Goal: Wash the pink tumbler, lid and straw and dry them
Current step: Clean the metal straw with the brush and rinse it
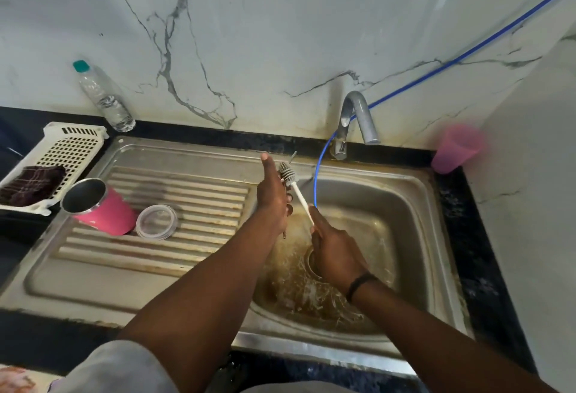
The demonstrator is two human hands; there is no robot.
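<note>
Over the sink basin [405,212], our right hand [335,249] grips a white bottle brush [296,190]; our left hand [274,193] holds the metal straw [285,224]. The pink tumbler [103,208] and clear lid [156,221] lie on the drainboard [187,193].

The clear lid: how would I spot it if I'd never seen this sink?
Start at the steel sink's ribbed draining board, left of the basin. The pink tumbler lies on its side there, and the clear lid rests right beside its base. It is the only round, see-through piece there.
</note>
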